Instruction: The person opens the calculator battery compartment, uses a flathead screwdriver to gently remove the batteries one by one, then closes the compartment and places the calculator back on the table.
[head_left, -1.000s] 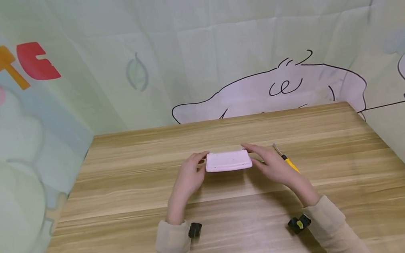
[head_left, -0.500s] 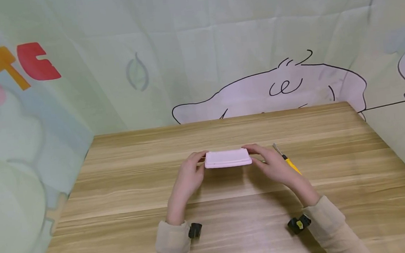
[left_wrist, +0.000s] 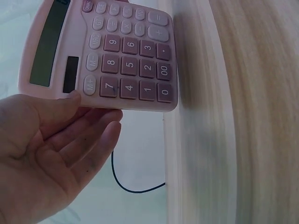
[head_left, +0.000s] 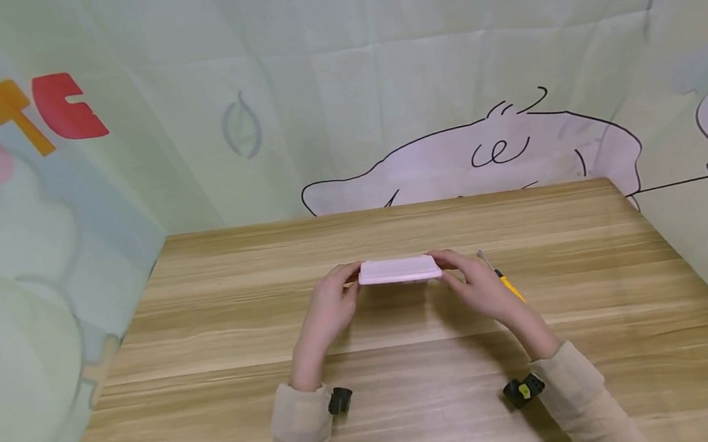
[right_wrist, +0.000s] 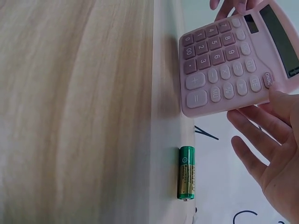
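Observation:
A pink calculator (head_left: 399, 271) is held between both hands near the middle of the table. In the left wrist view, the calculator (left_wrist: 129, 60) shows its keys, dark display and small solar panel. My left hand (head_left: 331, 307) grips its left side, thumb (left_wrist: 67, 105) on the front edge and fingers behind. My right hand (head_left: 483, 292) grips the opposite side, its thumb close to the ON/AC key in the right wrist view. The lower edge of the calculator (right_wrist: 224, 60) is close over the tabletop. Its back is hidden in both wrist views.
A screwdriver (head_left: 506, 282) with a yellow and black handle lies right of the right hand. In the right wrist view, a green and gold battery (right_wrist: 186, 172) lies on the wooden table (head_left: 244, 343). A printed cloth (head_left: 194, 123) hangs behind the table.
The calculator has tilted and moved slightly up in the head view, so its visible face looks narrower. Both hands keep their grip and have barely moved.

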The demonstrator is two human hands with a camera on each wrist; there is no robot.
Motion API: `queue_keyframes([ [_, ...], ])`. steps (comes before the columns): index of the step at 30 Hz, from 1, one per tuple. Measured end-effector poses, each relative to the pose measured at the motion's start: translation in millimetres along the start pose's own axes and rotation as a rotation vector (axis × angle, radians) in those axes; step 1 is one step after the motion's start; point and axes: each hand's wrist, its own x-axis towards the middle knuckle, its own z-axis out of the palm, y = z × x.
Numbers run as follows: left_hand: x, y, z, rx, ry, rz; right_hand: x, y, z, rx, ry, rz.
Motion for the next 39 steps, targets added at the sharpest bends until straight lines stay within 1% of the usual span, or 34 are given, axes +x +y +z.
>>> queue_keyframes([
  [9,0.0,0.2,-1.9,-0.018,-0.004,-0.010,0.5,-0.4,0.1,0.003,0.022,0.010],
  [18,1.4,-0.4,-2.2,-0.035,0.008,-0.019,1.4,-3.8,0.3,0.024,0.034,0.017],
  [21,2.1,-0.5,-2.1,-0.048,0.009,-0.030,1.7,-3.6,0.7,0.035,0.035,0.023],
  [28,1.0,0.4,-3.2,-0.058,-0.007,-0.079,2.7,-2.6,2.7,0.049,0.040,0.040],
  [34,0.1,-0.1,-3.6,-0.063,-0.009,-0.082,3.0,-2.3,4.1,0.073,0.030,0.062],
  [39,0.3,-0.8,-3.2,-0.063,-0.016,-0.094,3.7,-0.2,5.6,0.123,0.009,0.080],
])
